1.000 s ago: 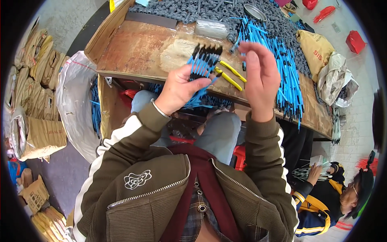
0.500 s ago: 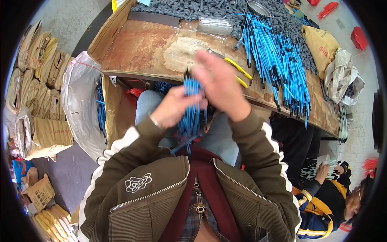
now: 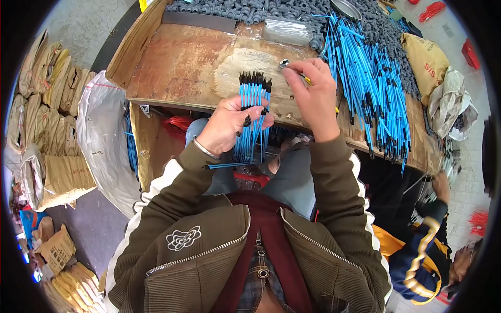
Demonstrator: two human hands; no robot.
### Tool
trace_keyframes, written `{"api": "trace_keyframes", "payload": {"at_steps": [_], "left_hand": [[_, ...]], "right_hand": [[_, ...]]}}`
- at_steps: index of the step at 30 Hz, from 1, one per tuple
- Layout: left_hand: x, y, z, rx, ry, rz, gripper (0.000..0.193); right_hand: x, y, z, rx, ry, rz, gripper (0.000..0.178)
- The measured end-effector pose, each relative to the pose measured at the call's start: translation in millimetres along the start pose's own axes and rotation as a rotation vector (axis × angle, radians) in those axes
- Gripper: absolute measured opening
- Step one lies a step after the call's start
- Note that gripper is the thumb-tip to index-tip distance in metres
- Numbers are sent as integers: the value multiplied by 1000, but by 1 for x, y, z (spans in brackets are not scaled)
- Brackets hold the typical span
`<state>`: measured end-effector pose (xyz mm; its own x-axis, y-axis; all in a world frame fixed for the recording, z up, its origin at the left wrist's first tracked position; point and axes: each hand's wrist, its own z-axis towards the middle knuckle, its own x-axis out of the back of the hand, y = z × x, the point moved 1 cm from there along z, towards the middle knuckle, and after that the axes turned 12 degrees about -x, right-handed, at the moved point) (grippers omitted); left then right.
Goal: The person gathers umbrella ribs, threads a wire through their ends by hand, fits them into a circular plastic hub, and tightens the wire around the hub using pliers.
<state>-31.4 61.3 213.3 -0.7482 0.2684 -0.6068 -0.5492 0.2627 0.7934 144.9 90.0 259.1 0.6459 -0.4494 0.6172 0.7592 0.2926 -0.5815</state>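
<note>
My left hand is closed around a bundle of thin blue tubes. Their black tips point up toward the bench in an even row, and a few tubes stick out askew below. Over the bench's front part, my right hand has its thumb and forefinger closed on a pair of yellow-handled pliers. The metal end shows past the fingertips; the palm hides most of the tool.
Loose blue tubes lie heaped on the wooden bench at right. Grey plastic fittings cover its back, beside a clear plastic pack. A white sack stands left. At lower right, another person's arm moves.
My right hand has left the bundle's tips and moved right onto the pliers. The left hand still holds the bundle, whose black tips are now in plain view.
</note>
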Motion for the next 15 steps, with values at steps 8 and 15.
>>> {"api": "trace_keyframes", "payload": {"at_steps": [8,15], "left_hand": [[-2,-3,2,-39,-16,28,15],[1,-3,1,-47,-50,45,16]], "right_hand": [[-5,-30,-4,79,-126,125,19],[-6,-28,-12,39,-160,200,17]]}}
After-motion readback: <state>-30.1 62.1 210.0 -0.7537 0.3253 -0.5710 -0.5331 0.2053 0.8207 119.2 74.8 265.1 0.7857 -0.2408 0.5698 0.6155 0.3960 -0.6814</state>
